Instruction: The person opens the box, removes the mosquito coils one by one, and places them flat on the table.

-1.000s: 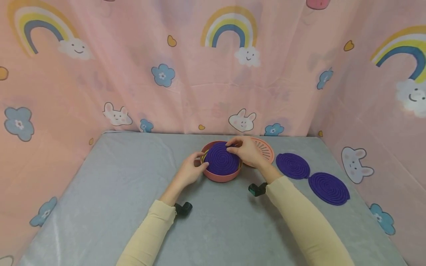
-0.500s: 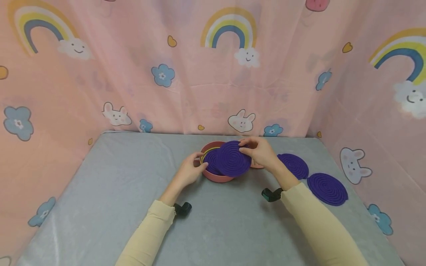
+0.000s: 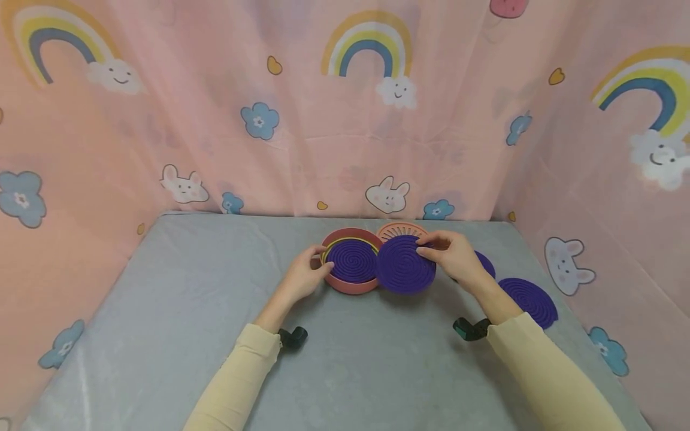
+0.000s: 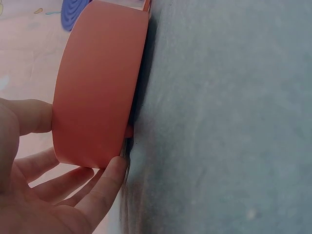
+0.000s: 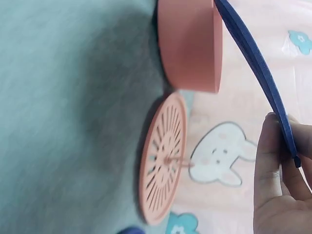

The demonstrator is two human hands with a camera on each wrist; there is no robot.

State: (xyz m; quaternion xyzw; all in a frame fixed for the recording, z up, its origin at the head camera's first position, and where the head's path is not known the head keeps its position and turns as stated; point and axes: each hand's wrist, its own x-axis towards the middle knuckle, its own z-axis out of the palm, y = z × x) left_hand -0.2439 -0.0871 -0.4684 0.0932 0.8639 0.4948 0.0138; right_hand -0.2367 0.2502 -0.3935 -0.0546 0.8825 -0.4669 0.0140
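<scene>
A purple spiral mosquito coil (image 3: pixel 405 264) hangs above the table, its right edge pinched between the thumb and fingers of my right hand (image 3: pixel 457 258). The right wrist view shows that coil (image 5: pixel 261 68) edge-on, thin and slightly bent. To its left stands a round pink box (image 3: pixel 353 288) with another purple coil (image 3: pixel 353 261) inside and a yellow rim showing around it. My left hand (image 3: pixel 303 274) holds the box's left side. In the left wrist view the thumb touches the upper edge of the box (image 4: pixel 100 87) and the fingers lie along its wall and underside.
A slotted pink lid (image 3: pixel 401 228) lies behind the held coil, with a thin peg at its centre in the right wrist view. Two more purple coils lie to the right, one (image 3: pixel 486 263) partly behind my right hand, the other (image 3: pixel 530 302) nearer. A patterned pink curtain (image 3: pixel 291 155) surrounds the grey table.
My right hand has lifted the coil out of the box and carried it to the right, uncovering the coil beneath. The left hand has stayed at the box.
</scene>
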